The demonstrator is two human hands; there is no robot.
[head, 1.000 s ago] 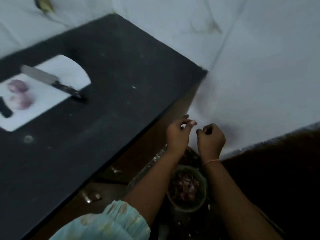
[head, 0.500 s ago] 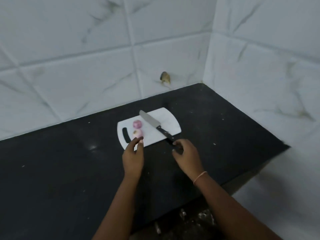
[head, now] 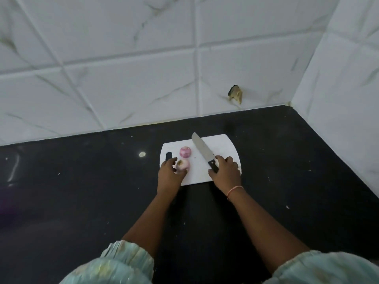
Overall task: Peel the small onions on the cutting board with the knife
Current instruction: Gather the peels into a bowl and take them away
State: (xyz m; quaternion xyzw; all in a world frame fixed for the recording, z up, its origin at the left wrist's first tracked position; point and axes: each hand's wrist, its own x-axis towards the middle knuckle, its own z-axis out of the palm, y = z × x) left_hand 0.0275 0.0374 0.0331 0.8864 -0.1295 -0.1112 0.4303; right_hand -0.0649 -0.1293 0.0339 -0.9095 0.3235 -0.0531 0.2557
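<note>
A white cutting board (head: 223,149) lies on the black counter. Two small pinkish onions rest on its left part: the far onion (head: 185,152) lies free, and the near onion (head: 183,164) has my left hand (head: 170,174) wrapped around it from the left and below. A knife (head: 202,149) with a black handle lies diagonally across the board, blade pointing away. My right hand (head: 226,171) closes on the knife's handle, with the handle showing between thumb and fingers.
The black counter (head: 82,191) runs to a white tiled wall (head: 131,74) behind and a side wall (head: 344,99) on the right. A brown chipped spot (head: 235,94) marks the back wall above the board.
My view swung from the floor up to the counter. Both hands rose from over a bowl below to the board; the left took the near onion, the right reached the knife handle.
</note>
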